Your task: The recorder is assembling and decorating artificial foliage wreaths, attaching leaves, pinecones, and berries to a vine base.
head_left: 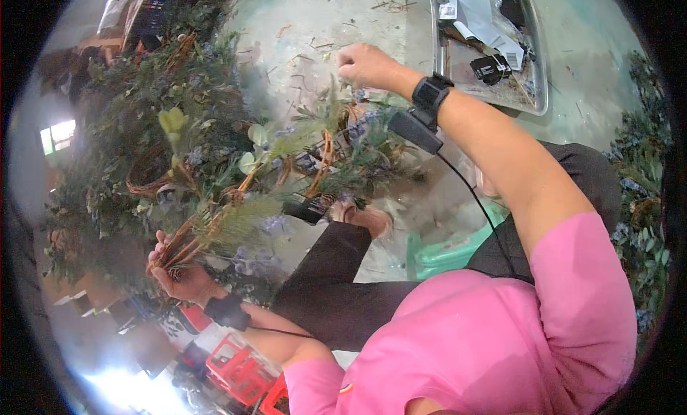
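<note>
My left hand [182, 280] is closed around the bundled brown twig ends of a greenery garland [247, 218]. Pine-like sprigs, round pale leaves and small blue-purple flowers or berries cover the garland, and bare bent twigs show between them. It stretches from my left hand up and right across my legs. Beyond its far end, my right hand [366, 66] is raised with fingers curled closed. Whatever the right fingers hold, if anything, is hidden. A black strap with a small device [429, 100] and a cable sits on my right wrist.
A large heap of similar greenery [143, 129] fills the left side. A clear tray [540, 71] with papers and black packets lies at the upper right. A green plastic stool [447, 256] is beneath me. Red crates [240, 368] stand lower left; more greenery [637, 200] lines the right edge.
</note>
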### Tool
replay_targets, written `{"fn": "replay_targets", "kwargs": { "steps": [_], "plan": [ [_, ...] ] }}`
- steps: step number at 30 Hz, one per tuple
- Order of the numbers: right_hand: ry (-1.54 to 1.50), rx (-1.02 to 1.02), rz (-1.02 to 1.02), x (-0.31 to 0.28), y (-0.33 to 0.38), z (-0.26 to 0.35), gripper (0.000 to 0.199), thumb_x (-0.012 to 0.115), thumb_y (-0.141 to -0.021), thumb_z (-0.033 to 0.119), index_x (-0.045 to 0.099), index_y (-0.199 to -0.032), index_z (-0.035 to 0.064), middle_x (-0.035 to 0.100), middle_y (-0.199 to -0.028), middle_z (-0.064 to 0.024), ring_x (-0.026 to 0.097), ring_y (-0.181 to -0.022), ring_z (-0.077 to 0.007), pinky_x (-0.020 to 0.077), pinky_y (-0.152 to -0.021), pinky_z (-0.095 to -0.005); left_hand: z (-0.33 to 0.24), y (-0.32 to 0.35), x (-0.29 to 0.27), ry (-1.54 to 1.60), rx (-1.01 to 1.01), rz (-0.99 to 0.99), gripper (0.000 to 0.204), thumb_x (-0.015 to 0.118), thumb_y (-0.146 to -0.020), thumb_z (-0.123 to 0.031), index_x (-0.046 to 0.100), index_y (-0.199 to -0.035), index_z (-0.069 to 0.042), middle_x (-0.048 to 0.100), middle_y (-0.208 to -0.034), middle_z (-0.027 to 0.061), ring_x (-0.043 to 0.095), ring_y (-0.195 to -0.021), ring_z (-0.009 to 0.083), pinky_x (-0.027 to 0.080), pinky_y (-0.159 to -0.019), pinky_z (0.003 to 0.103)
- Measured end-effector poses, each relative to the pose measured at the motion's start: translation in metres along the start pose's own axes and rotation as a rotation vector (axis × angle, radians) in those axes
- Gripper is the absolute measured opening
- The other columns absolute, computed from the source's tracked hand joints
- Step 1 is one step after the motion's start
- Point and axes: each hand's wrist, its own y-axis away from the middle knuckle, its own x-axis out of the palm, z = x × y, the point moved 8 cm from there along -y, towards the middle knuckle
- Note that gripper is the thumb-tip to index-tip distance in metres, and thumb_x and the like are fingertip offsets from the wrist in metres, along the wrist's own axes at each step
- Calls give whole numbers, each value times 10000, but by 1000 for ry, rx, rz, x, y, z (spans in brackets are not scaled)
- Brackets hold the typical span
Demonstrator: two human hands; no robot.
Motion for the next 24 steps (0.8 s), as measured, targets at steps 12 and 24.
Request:
{"fn": "replay_targets", "kwargs": {
  "steps": [12, 24],
  "plan": [
    [568, -567, 158, 83, 89, 69, 165, 534, -670, 214, 617, -685, 72, 612, -716, -82, 597, -715, -250, 427, -637, -392, 2, 3, -48, -43, -43, -195, 259, 476, -851, -181, 532, -1057, -36, 434, -1258, 173, 399, -1178, 301, 328, -980, 472],
    [-59, -41, 82, 142, 121, -3, 237, 518, -730, 169, 572, -698, -60, 560, -744, -259, 553, -748, -407, 442, -673, -444, 2, 8, -36, -80, -40, -345, 267, 466, -859, -167, 485, -1070, -6, 514, -1154, 189, 463, -1114, 299, 370, -947, 468]
  ]
}}
